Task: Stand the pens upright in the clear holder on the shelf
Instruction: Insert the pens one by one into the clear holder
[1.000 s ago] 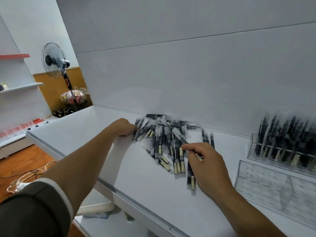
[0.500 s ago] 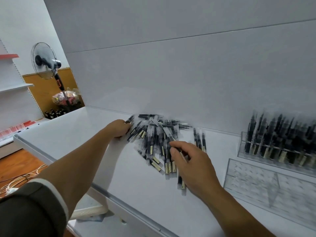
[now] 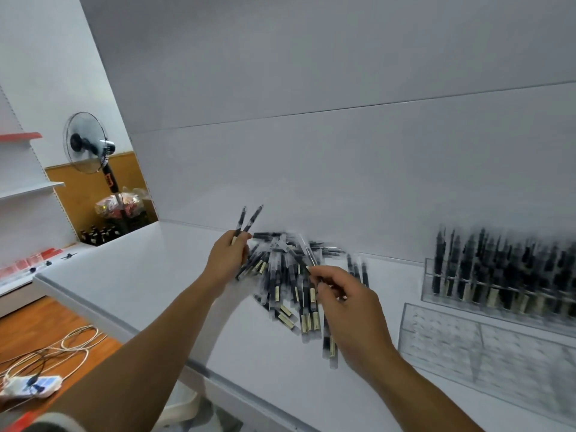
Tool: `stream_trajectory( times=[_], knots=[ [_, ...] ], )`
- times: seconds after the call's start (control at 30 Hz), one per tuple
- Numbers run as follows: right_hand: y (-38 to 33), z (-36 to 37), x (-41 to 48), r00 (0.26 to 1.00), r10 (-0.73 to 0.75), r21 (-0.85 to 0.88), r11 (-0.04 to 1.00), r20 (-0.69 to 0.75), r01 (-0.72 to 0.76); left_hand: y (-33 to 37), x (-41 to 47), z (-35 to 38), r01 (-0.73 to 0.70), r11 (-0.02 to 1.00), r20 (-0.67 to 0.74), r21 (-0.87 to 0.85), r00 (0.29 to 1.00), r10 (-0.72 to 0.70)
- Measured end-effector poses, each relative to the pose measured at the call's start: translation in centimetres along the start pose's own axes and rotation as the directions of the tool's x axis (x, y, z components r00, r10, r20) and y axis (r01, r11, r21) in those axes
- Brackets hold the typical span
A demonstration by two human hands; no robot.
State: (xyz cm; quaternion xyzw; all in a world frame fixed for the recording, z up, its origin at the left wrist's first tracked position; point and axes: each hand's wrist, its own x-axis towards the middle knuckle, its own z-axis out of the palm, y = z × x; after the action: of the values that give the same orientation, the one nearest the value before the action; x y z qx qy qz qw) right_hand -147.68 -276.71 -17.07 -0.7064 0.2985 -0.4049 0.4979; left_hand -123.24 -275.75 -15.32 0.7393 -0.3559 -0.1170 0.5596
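L hand [image 3: 229,260] gripping two pens [image 3: 241,218], R hand [image 3: 346,304] pinching one pen [image 3: 307,253] over pile [image 3: 280,277]

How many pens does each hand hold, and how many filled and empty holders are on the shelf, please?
Left hand pens: 2
Right hand pen: 1
Filled holder: 1
Empty holder: 1
Total: 5

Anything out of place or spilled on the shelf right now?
Nothing damaged or spilled that I can see. The one untidy thing is the loose pile of pens, lying criss-crossed on the shelf left of the clear holder, whose pens stand upright. The left hand holds two pens; the right hand pinches one pen.
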Motion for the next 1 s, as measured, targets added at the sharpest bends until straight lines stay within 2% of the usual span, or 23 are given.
stream_trajectory(
  times=[0.13, 0.23, 0.37, 0.47, 0.63, 0.83, 1.0],
  knots=[
    [-2.4, -1.5, 0.2, 0.997, -0.060, -0.007, 0.998, -0.055, 0.060, 3.3, -2.8, 2.4, 0.001, 0.976, 0.088, -0.218, 0.996, 0.019],
    [-4.5, -4.5, 0.0, 0.990, -0.113, -0.002, 0.994, -0.082, 0.114, 6.0, -5.0, 5.1, -0.024, 0.955, 0.165, -0.296, 0.983, 0.076],
    [-5.4, -10.1, -0.2, 0.972, -0.136, -0.023, 0.991, -0.190, 0.134, 9.2, -7.7, 9.4, -0.047, 0.918, 0.277, -0.393, 0.946, 0.167],
    [-4.8, -14.4, -0.8, 0.960, -0.089, -0.018, 0.996, -0.267, 0.088, 11.4, -9.8, 12.4, -0.058, 0.900, 0.371, -0.431, 0.898, 0.235],
    [-3.4, -20.6, -2.5, 0.919, -0.079, -0.122, 0.992, -0.387, 0.034, 14.4, -13.4, 16.9, -0.052, 0.871, 0.483, -0.488, 0.815, 0.319],
    [-2.3, -25.9, -3.5, 0.838, -0.108, -0.209, 0.978, -0.535, -0.007, 16.2, -16.2, 21.3, 0.004, 0.860, 0.592, -0.510, 0.726, 0.348],
    [-2.0, -28.3, -2.9, 0.813, -0.141, -0.332, 0.941, -0.566, -0.068, 15.3, -16.9, 22.7, -0.035, 0.887, 0.633, -0.461, 0.688, 0.356]
  ],
)
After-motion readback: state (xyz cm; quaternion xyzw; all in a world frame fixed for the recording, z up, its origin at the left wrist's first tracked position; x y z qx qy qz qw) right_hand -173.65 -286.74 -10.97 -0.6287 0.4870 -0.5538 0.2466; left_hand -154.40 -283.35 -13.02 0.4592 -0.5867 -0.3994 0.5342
